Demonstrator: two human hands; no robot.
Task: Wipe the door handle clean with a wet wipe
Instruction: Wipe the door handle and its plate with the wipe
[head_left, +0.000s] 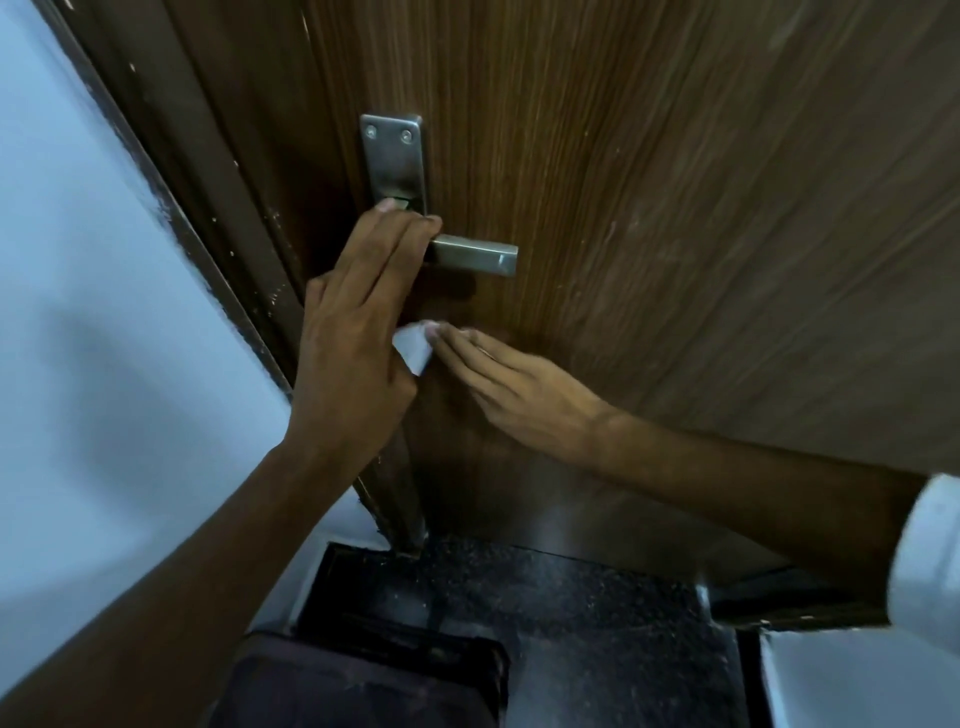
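A brown door (649, 182) fills the view. Left hand (358, 322) lies flat, fingers on the handle (475, 253). Below it, right hand (524, 389) pinches a wipe (413, 347) against the door

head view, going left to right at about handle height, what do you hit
pale wall → dark door frame → left hand → white wipe → right hand → bare wood door. The metal lever overlaps the hands' span, so it is left out.
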